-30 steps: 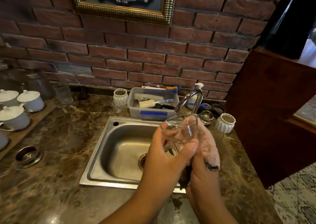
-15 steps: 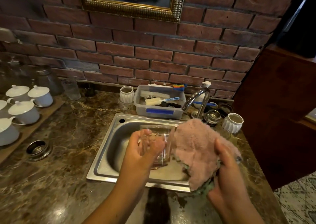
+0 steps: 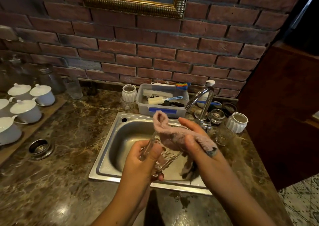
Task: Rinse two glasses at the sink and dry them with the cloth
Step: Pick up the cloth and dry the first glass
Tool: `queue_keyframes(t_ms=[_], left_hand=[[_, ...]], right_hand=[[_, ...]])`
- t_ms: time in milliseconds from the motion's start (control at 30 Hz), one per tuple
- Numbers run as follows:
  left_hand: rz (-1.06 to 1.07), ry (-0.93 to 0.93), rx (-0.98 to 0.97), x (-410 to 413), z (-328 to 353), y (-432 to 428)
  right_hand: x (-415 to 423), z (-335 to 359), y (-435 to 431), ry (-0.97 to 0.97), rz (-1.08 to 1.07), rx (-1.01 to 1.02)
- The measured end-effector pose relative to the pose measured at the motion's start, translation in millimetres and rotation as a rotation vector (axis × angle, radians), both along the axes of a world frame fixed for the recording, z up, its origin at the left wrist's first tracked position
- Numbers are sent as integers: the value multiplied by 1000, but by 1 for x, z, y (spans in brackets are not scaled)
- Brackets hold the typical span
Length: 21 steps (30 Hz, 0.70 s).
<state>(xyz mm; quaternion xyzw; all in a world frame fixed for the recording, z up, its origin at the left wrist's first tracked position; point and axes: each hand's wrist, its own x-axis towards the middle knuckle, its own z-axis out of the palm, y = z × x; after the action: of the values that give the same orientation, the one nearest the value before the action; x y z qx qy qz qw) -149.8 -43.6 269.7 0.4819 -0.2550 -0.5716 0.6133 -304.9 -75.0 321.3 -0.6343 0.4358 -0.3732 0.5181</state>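
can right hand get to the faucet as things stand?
Likely yes: the faucet stands just behind the right hand with nothing between, though that hand is holding the cloth.

Kitchen: sink [image 3: 110,139], tap [image 3: 203,101], brick wall [image 3: 155,56]

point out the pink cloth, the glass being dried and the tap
cloth [image 3: 172,136], head view, on its fuzzy pink middle.
glass [image 3: 166,160], head view, on its clear side wall.
tap [image 3: 207,89], head view, on the top of its curved chrome neck.
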Motion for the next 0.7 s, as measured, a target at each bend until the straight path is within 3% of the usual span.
queue_keyframes(t_ms=[200, 400, 467, 600, 633, 700], left_hand=[[53, 61, 91, 1, 10, -3], [109, -265, -42, 3, 12, -9], [145, -500, -182, 3, 7, -8], [81, -1030, -663, 20, -6, -12], [41, -1060, -722, 24, -7, -14], [7, -965, -661, 25, -5, -16]], right_hand=[[11, -8, 2, 76, 102, 106], [20, -14, 8, 106, 140, 200], [21, -16, 6, -11, 112, 309], [16, -19, 6, -466, 120, 655], [16, -20, 7, -502, 125, 646], [19, -21, 10, -474, 33, 550]])
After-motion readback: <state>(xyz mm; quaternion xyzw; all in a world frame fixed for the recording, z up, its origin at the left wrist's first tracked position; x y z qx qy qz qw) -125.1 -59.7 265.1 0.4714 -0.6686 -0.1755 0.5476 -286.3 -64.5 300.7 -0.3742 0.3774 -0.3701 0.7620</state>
